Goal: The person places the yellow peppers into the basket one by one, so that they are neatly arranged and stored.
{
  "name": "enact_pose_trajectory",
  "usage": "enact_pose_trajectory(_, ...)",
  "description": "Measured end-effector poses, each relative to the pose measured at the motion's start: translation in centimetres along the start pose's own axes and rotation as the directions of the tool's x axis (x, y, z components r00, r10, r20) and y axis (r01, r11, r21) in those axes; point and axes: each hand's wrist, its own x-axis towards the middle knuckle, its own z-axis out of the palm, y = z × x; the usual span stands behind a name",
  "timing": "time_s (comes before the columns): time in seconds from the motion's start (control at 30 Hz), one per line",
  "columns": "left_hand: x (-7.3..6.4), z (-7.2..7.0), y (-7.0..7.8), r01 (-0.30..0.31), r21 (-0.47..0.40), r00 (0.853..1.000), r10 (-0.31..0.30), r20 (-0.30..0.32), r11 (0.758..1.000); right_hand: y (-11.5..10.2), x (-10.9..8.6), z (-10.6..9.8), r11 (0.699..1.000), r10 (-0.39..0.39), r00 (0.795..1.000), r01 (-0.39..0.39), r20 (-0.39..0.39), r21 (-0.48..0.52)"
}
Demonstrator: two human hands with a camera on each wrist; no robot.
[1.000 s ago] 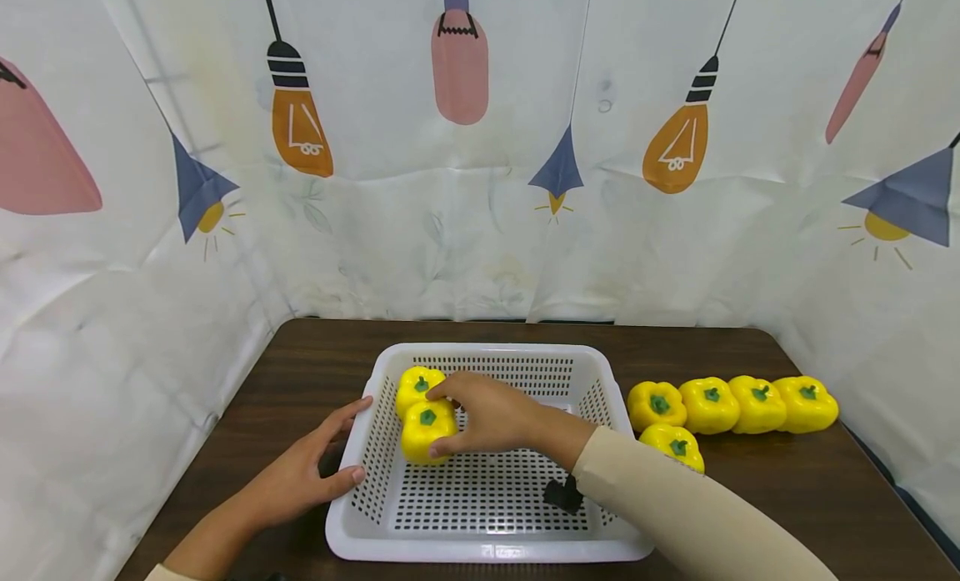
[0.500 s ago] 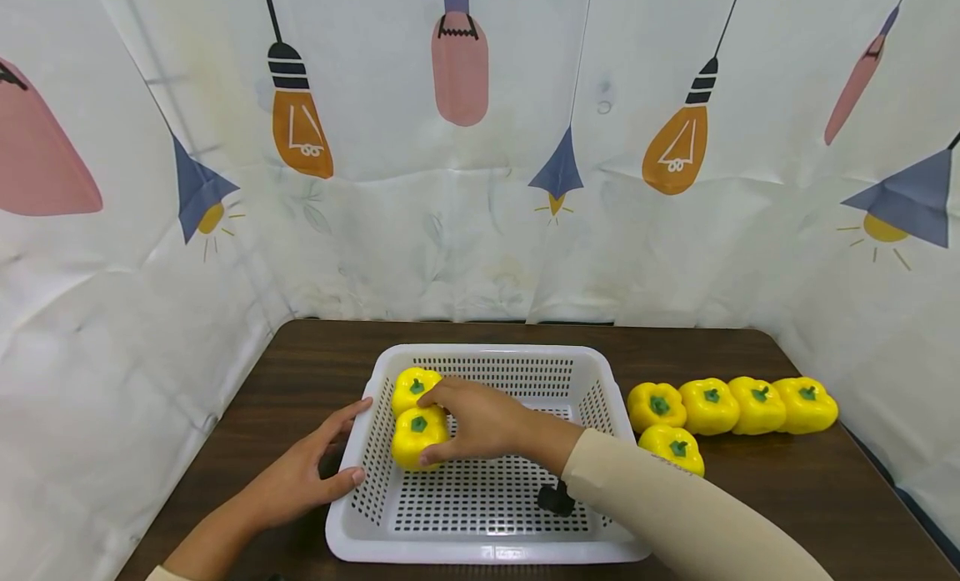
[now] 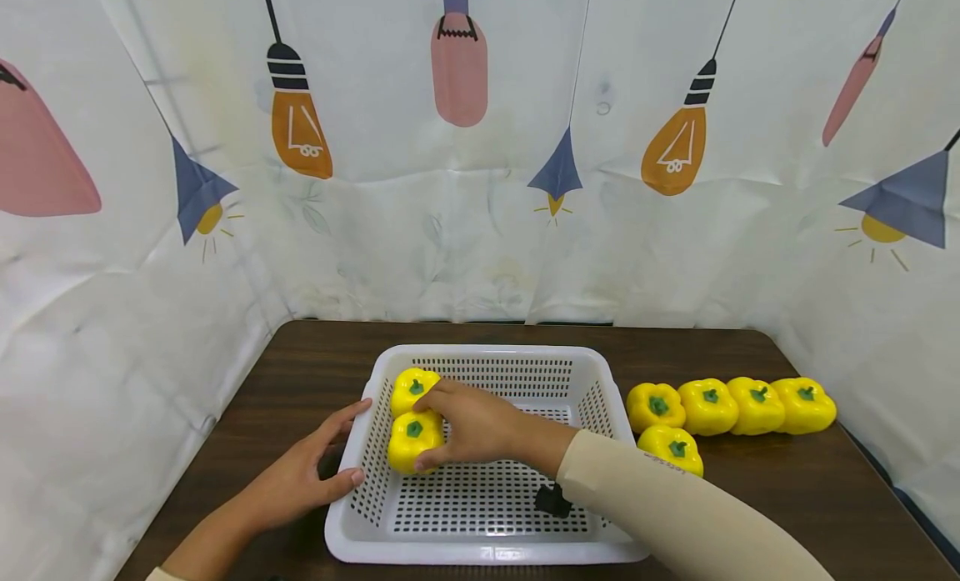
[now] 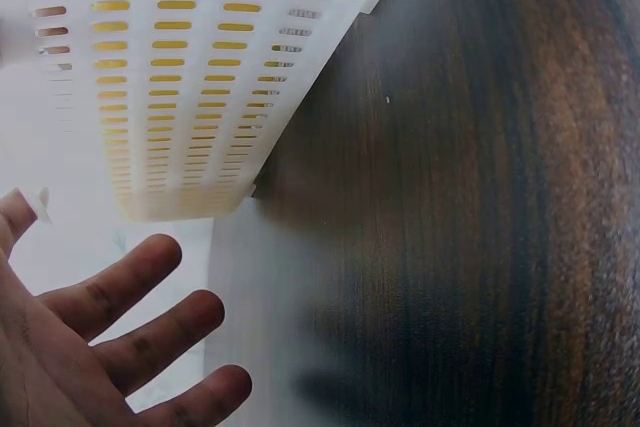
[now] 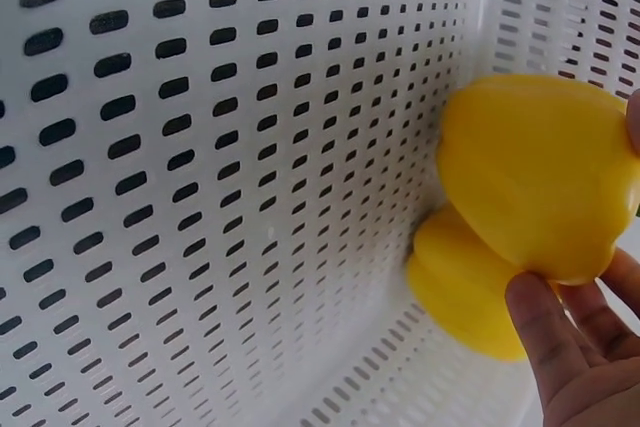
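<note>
A white perforated plastic basket (image 3: 487, 553) stands on the dark wooden table. Inside, my right hand (image 3: 480, 424) grips a yellow bell pepper (image 3: 410, 449) with a green stem, low near the left wall. A second yellow bell pepper (image 3: 412, 385) sits just behind it, partly covered by my fingers. The right wrist view shows thumb and fingers around the held pepper (image 5: 540, 167), which overlaps the other pepper (image 5: 460, 292). Against the outside of the basket's left rim, my left hand (image 3: 303, 468) is spread, holding nothing; its fingers (image 4: 150, 347) look loosely extended.
Several yellow bell peppers (image 3: 708, 406) form a row on the table right of the basket, with one more pepper (image 3: 672, 449) in front, partly behind the right sleeve. A black device (image 3: 553, 501) hangs under the right wrist. White patterned cloth (image 3: 480, 231) encloses the table's back and sides.
My right hand has moved the gripped pepper left and slightly nearer, up to the basket's left wall. The pepper behind has also shifted a little left. My left hand stays at the rim.
</note>
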Motion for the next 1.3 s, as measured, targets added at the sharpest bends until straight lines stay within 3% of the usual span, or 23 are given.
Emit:
enact_pose_trajectory(0.3,0.0,0.0,-0.1,-0.013,-0.004,1.000,0.013,0.009,1.000,0.1,0.0,0.4,0.999,0.034,0.999,-0.034,0.005,0.020)
enact_pose_trajectory(0.67,0.0,-0.1,0.1,0.014,-0.016,1.000,-0.014,0.018,1.000,0.2,-0.3,-0.1,0.998,0.054,0.998,-0.055,0.013,0.021)
enact_pose_trajectory(1.3,0.1,-0.1,0.2,0.029,-0.021,0.999,-0.029,0.023,0.999,1.6,-2.8,-3.3,0.999,0.040,0.999,-0.040,0.001,0.010)
